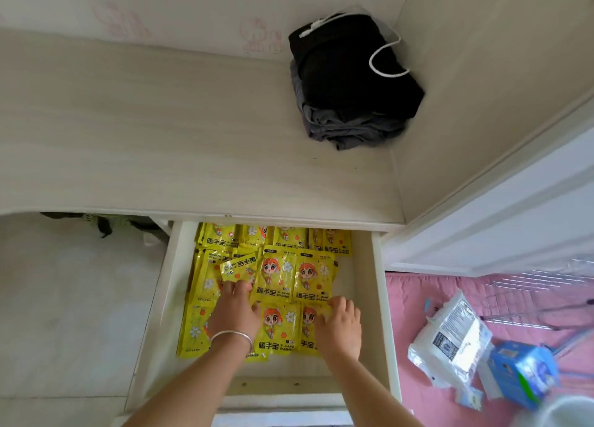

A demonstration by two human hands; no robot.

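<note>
Two hands work inside an open drawer (385, 330). The left hand (236, 312) has its fingers (236, 287) bunched together, pinching the lower edge of a loose packet (239, 269). This yellow hand-warmer sachet is lifted slightly above the others, tilted, with its print upside down. The right hand (339, 325) has its fingers (337, 303) curled over the top edge of a front-row packet (309, 328), with the thumb pressed on its face. A silver bracelet (232, 337) circles the left wrist.

Both packets belong to a stock of identical yellow sachets (283, 275). These lie flat in overlapping rows and cover the left and middle of the drawer floor. A bare strip runs along the right wall.

The drawer is pulled out from under a pale wood-grain surface (193, 137). A stack of folded dark clothes (350, 82) with a white drawstring sits in the far right corner of the surface. To the right of the drawer, pink bedding (414, 301) carries a white plastic pouch (450, 340), a blue box (524, 373) and a wire rack (530, 294).
</note>
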